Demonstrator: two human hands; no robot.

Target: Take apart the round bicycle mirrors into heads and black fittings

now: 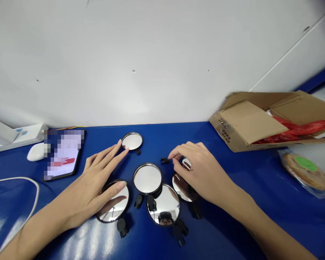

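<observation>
My left hand [97,184] is spread open above a round mirror [116,207] with a black rim. Its fingertips reach to the edge of a smaller round mirror [132,141] further back. My right hand [196,168] is curled, with thumb and index finger closed at the end of a small black clip [164,160]. Below that hand, partly covered, lies another round mirror [178,186]. Between the hands a round mirror [147,178] overlaps a second one [168,207]. Several black mounts, including one [121,227] at the front left, lie beside the mirrors.
An open cardboard box [241,126] with red plastic stands at the right, with a wrapped round item [308,169] before it. On the left are a phone [65,155], a white mouse-shaped object [36,151], a power strip [29,133] and a white cable [36,191]. A white wall [151,72] rises behind.
</observation>
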